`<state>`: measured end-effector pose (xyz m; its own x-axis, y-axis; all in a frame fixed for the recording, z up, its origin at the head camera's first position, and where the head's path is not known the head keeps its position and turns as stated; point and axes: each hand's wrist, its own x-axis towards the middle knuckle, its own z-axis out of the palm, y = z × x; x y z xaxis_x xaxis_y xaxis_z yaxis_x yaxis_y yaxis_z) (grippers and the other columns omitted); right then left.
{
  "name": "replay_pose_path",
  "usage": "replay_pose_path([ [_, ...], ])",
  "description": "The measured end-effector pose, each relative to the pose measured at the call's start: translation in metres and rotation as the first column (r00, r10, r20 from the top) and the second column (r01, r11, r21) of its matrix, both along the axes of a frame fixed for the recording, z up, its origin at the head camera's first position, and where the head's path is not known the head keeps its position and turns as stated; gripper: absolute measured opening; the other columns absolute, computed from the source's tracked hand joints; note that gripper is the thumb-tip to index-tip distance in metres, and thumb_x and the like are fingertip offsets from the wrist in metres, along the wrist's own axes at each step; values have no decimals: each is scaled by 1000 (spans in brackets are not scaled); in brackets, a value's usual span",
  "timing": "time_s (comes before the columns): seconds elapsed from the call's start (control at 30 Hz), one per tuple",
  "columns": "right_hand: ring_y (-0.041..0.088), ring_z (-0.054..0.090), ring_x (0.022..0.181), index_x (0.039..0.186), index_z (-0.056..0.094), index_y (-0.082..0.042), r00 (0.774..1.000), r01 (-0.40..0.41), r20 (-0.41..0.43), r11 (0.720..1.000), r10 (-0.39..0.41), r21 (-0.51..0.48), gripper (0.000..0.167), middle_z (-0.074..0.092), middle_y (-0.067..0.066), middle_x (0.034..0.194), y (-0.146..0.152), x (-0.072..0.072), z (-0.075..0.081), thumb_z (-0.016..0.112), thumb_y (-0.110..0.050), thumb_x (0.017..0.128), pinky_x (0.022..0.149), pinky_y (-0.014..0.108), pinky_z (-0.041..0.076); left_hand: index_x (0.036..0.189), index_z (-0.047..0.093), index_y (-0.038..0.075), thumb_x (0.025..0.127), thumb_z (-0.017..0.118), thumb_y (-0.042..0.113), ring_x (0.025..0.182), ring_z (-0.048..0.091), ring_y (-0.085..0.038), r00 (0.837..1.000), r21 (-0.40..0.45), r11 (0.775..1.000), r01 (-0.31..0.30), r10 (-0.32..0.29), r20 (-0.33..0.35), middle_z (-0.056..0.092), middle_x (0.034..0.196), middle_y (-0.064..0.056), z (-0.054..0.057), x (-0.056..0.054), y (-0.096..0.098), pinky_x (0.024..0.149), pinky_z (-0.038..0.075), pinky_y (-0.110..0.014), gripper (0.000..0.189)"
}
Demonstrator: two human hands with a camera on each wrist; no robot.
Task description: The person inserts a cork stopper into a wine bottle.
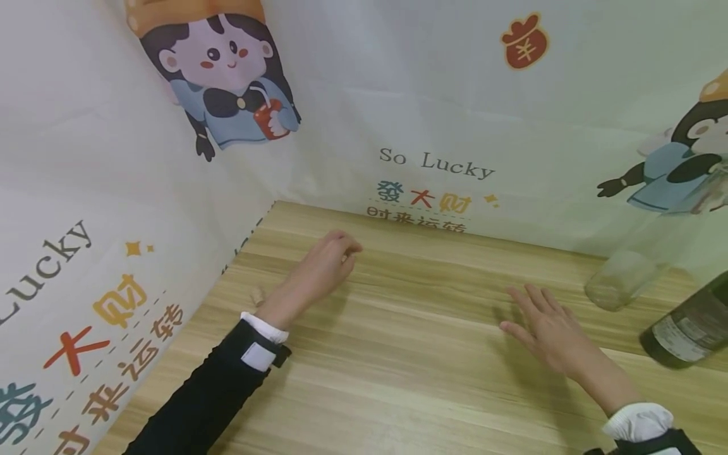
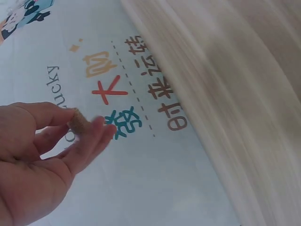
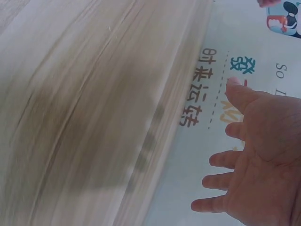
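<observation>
Left hand (image 1: 318,272) pinched on a cork (image 2: 79,121); right hand (image 1: 557,335) with fingers apart.
In the head view I read "So Lucky" and 發大财 on the backdrop (image 1: 364,95), plus ¥ on one pouch print (image 1: 525,43); I counted two cartoon figures (image 1: 236,120), one clear bottle (image 1: 617,278) and one dark bottle (image 1: 688,325), its label (image 1: 678,339) too small to read; the right hand hung nearest the clear bottle, and one tan piece (image 1: 258,296) sat on the table (image 1: 409,354) beside the left wrist. In the left wrist view I saw what the head view did not show clearly: the cork between thumb and fingers, the lettering behind it. In the right wrist view I counted five spread digits and read 时来运转 along the table edge.
</observation>
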<state>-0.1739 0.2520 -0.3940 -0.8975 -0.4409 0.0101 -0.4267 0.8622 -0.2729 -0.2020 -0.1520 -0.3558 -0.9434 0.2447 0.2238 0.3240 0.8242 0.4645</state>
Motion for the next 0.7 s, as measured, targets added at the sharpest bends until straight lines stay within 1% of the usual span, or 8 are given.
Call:
replay_pose_path([
  [0.13,66,17,142,158,31,-1,1000,12,5,1000,-12,-16,73,19,41,159,7,1,3,57,-45,106,104,86,20,122,69,-6,98,63,-4,116,62,-33,998,95,995,34,-30,-50,59,132,-22,10,-2,10,97,57,-36,25],
  [0.23,67,16,142,158,30,-1,1000,21,8,999,-21,-32,72,18,42,159,15,2,7,57,-44,106,105,86,19,121,70,-8,96,64,-7,111,65,-32,992,143,986,80,-66,-103,59,131,-23,14,-6,19,92,59,-33,25],
  [0.3,67,13,142,158,29,-1,999,38,23,998,-37,-39,73,16,42,159,21,3,11,56,-45,106,105,86,17,120,71,-7,97,66,-4,111,65,-31,989,152,983,102,-83,-126,60,131,-22,17,-8,26,91,59,-33,23],
  [0.37,67,12,143,159,28,-1,998,63,20,998,-62,-28,74,16,41,160,29,5,16,53,-47,107,105,86,16,119,73,-5,100,66,1,115,63,-31,986,145,983,109,-89,-141,60,132,-20,19,-9,32,97,57,-36,21],
  [0.43,66,16,142,159,28,0,997,77,-26,997,-77,-17,74,18,42,159,38,6,23,53,-46,107,106,85,18,119,74,-3,102,65,4,120,61,-31,985,143,983,112,-90,-148,60,133,-18,21,-9,38,102,54,-39,20],
  [0.5,66,24,139,157,32,2,989,85,-118,996,-85,-7,72,26,42,155,47,6,31,57,-42,107,104,84,24,117,75,-1,102,64,3,123,59,-31,982,135,984,117,-94,-167,61,132,-16,23,-10,42,106,51,-40,20],
  [0.6,65,38,130,152,40,5,958,102,-270,995,-98,1,66,37,43,148,61,5,46,63,-34,104,94,82,37,115,75,-1,100,65,1,122,60,-29,976,147,981,129,-100,-193,62,130,-15,26,-11,47,104,53,-37,18],
  [0.7,65,43,124,148,44,6,928,149,-345,989,-138,4,61,41,44,145,71,4,62,66,-30,103,89,81,41,114,76,-1,99,66,-1,120,61,-27,973,158,979,131,-97,-209,62,128,-14,28,-10,50,103,54,-35,18],
])
